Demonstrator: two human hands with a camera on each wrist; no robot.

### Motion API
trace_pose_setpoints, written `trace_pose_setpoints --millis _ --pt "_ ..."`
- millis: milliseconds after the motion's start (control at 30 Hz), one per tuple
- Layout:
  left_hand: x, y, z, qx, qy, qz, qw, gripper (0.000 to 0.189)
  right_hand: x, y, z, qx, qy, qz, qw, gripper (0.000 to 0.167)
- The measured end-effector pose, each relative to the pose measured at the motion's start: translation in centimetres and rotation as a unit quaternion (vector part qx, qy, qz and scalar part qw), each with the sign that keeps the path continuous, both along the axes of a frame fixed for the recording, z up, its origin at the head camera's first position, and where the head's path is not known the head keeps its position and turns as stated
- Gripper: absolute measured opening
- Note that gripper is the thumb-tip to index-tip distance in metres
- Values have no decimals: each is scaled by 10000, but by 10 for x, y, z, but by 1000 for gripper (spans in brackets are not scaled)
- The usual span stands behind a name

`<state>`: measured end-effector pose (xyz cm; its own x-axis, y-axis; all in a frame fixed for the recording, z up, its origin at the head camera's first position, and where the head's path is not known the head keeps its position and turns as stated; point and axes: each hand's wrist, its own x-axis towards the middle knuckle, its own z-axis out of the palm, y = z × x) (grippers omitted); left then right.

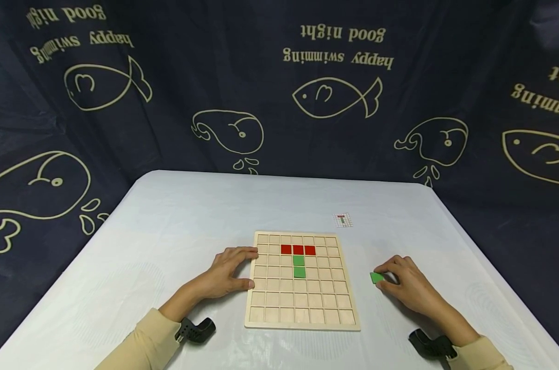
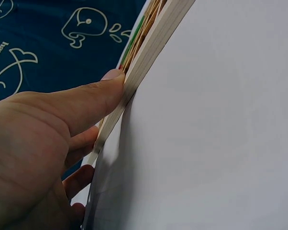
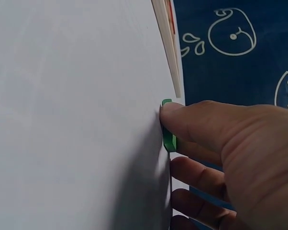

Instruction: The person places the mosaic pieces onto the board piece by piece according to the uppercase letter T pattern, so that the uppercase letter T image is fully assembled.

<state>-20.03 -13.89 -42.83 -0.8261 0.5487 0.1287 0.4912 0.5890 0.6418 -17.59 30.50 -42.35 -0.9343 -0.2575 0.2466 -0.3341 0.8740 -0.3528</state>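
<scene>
A square wooden grid board (image 1: pixel 279 313) lies on the table. Three red tiles (image 1: pixel 298 250) form a row in its upper part, and two green tiles (image 1: pixel 299 272) run down below the middle one. My left hand (image 1: pixel 224 271) touches the board's left edge, thumb and fingers spread apart along it; the left wrist view shows the thumb (image 2: pixel 108 93) against the rim. Right of the board, my right hand (image 1: pixel 410 288) pinches a loose green tile (image 1: pixel 376 278) between thumb and fingers, close to the table top. In the right wrist view the thumb partly covers this tile (image 3: pixel 170 141).
A small printed card (image 1: pixel 342 220) with a red and green T pattern on a grid lies beyond the board's upper right corner. The white-covered table (image 1: pixel 191 205) ends at a dark blue curtain (image 1: pixel 270 61) with fish and whale drawings.
</scene>
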Motion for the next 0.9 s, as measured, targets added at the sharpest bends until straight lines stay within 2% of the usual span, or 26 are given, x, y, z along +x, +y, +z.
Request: trace_pose_setpoints --millis 333,467,633,900 --pt "1 0 -2 108 128 -19 9999 62 -1 -2 1 -5 89 -7 10000 19" --pt "0 0 -1 113 25 -10 9999 62 -2 -3 1 11 122 -31 9999 19" --pt "0 0 0 35 63 -40 10000 62 -3 -5 1 10 181 -29 9998 19" --pt "0 0 -1 58 -42 -5 10000 61 -4 -17 5 -26 67 -39 10000 19"
